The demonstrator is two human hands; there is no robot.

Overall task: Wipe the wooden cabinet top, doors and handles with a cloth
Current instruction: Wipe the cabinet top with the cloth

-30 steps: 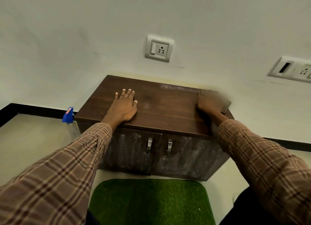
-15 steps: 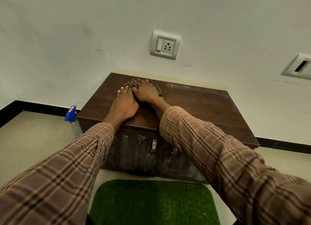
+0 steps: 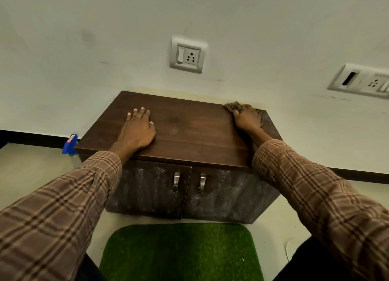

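A low wooden cabinet stands against the wall, its dark brown top facing me. Two dusty, streaked doors carry metal handles near the middle seam. My left hand lies flat and open on the left part of the top, fingers spread. My right hand presses a brown checked cloth onto the far right corner of the top, close to the wall. Most of the cloth is hidden under the hand.
A blue-capped spray bottle stands on the floor left of the cabinet. A green grass-like mat lies in front of it. Wall sockets sit above the cabinet and at the right.
My right hand slid the cloth from the back middle of the top, beside my left hand, across to the far right corner. My left hand stayed in place.
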